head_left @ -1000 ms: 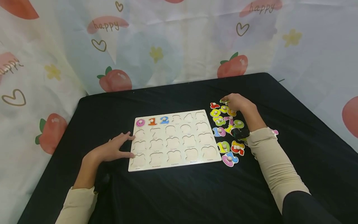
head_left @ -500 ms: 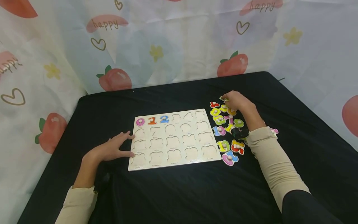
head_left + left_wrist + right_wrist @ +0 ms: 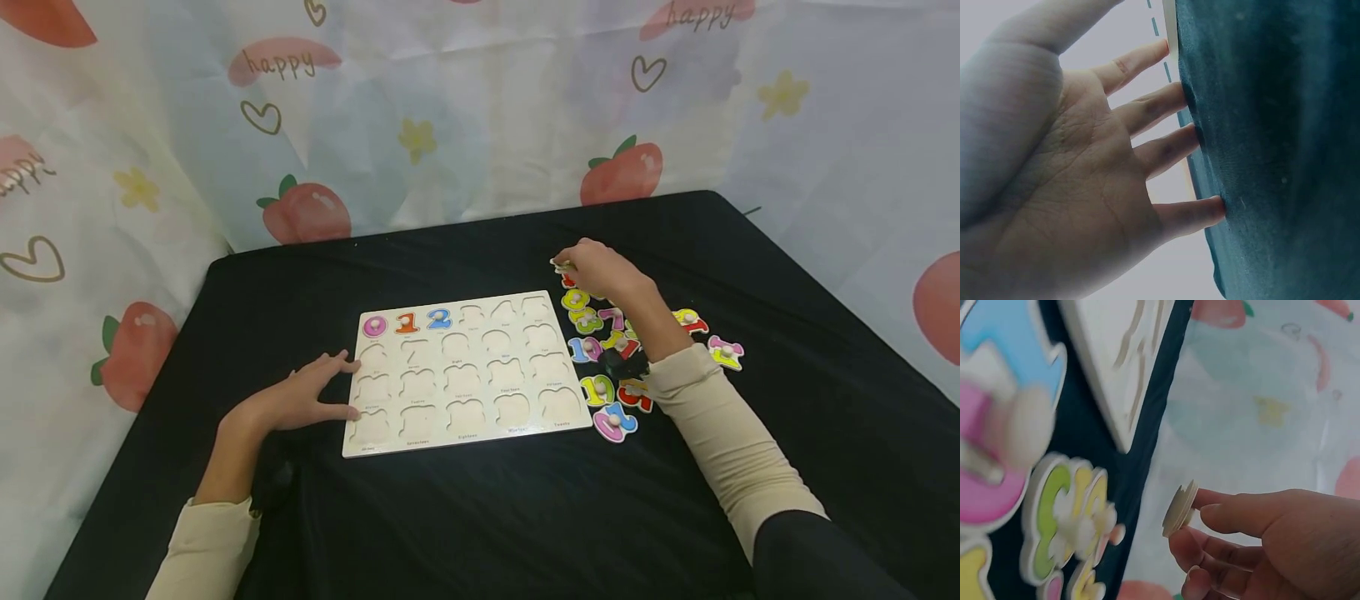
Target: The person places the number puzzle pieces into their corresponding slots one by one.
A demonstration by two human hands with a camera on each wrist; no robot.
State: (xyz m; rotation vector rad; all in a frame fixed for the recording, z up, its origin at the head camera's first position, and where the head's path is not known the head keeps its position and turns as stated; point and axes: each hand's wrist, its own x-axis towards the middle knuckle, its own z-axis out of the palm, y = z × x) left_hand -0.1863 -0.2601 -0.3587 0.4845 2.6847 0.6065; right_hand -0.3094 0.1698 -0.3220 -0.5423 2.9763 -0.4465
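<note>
Pale wooden number-puzzle board [image 3: 483, 393] lies flat before you on the black-cloth-covered counter [image 3: 480, 525], with number-shaped recesses cut in rows across its face. In the board's top row, starting at its left end, sit a round magenta zero [image 3: 374, 327], an orange numeral one [image 3: 406, 322] and a blue numeral two [image 3: 439, 318], each with a small knob.

Your left hand [image 3: 300, 398] is at the board's left edge, its fingers straight and spread, the thumb and forefinger touching the border. Your right hand [image 3: 603, 271] is just beyond the board's top right corner, pinching a thin pale-edged wooden piece [image 3: 1180, 507] between thumb and fingers; you get it almost edge-on, so its number can't be told.

Along the board's right side you have a cluster of loose knobbed pieces: a yellow rounded piece [image 3: 576, 300] near the top corner, a pink numeral seven [image 3: 612, 317] further out, a blue-and-purple ten [image 3: 585, 348] beside the edge, and a pink-and-blue piece [image 3: 615, 422] just by the bottom right corner. Well apart from the board on that side lies a yellow-and-pink piece [image 3: 725, 352]. Behind the board hangs a pale cloth backdrop [image 3: 487, 125] printed with peaches and hearts.
</note>
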